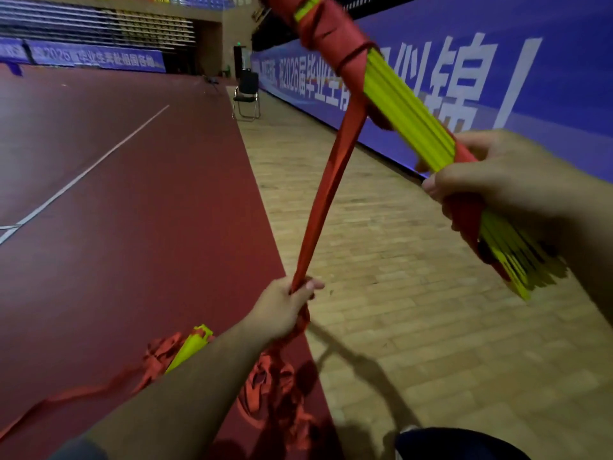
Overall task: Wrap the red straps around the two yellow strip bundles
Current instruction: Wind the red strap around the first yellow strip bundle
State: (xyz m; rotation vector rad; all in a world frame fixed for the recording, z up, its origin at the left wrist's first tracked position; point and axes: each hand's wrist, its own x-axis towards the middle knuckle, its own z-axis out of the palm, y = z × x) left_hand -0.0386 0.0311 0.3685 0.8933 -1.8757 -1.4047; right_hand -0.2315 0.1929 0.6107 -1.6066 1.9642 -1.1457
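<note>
Bundle (408, 111) in right hand (507, 180), strap (331, 180) in left (285, 307)

Before you: dark red court floor (116, 194) at left, pale wooden plank floor (381, 260) centre, blue printed banner wall (564, 78) upper right.

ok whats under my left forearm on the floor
The second yellow strip bundle lies on the red floor among loose red strap. Only its top end shows; the left forearm covers the rest, so its wrapping cannot be judged.
</note>
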